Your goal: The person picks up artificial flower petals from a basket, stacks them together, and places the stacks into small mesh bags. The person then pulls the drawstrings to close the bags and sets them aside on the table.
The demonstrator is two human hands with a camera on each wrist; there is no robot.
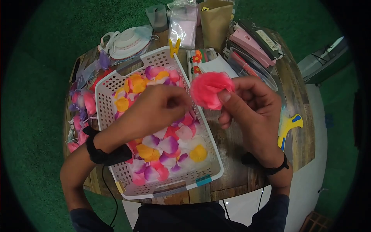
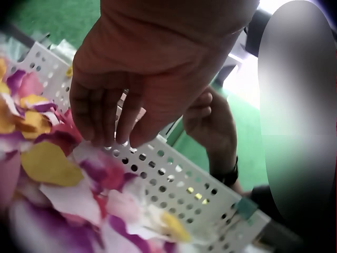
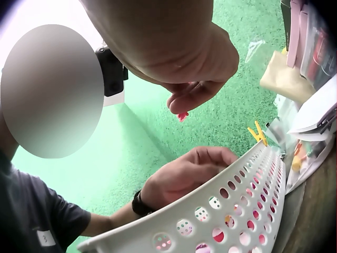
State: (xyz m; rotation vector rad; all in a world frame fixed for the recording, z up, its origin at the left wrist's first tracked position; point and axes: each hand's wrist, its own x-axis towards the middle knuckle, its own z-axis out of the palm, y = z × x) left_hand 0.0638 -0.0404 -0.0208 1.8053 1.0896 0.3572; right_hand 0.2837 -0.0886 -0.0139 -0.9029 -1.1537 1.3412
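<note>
My right hand (image 1: 253, 112) pinches a stack of pink fabric petals (image 1: 210, 91) between thumb and fingers, raised beside the right rim of a white perforated basket (image 1: 214, 154). Only a small pink edge of the petals (image 3: 182, 116) peeks out below the fingers in the right wrist view. Over the basket hovers my left hand (image 1: 154, 108), palm down and fingers loosely bent, with nothing visible in it. In the left wrist view its fingertips (image 2: 124, 138) hang close above the loose petals (image 2: 52, 163). Those petals are purple-white, yellow and pink and fill much of the basket.
A yellow clip (image 1: 174, 47) grips the basket's far rim. Behind stand a brown paper bag (image 1: 215, 23), a clear cup (image 1: 156, 18) and a ribbon roll (image 1: 129, 41). Pink and black boxes (image 1: 255, 42) lie far right, a yellow-blue handled tool (image 1: 290, 129) nearer. Bagged petals (image 1: 79, 112) line the left.
</note>
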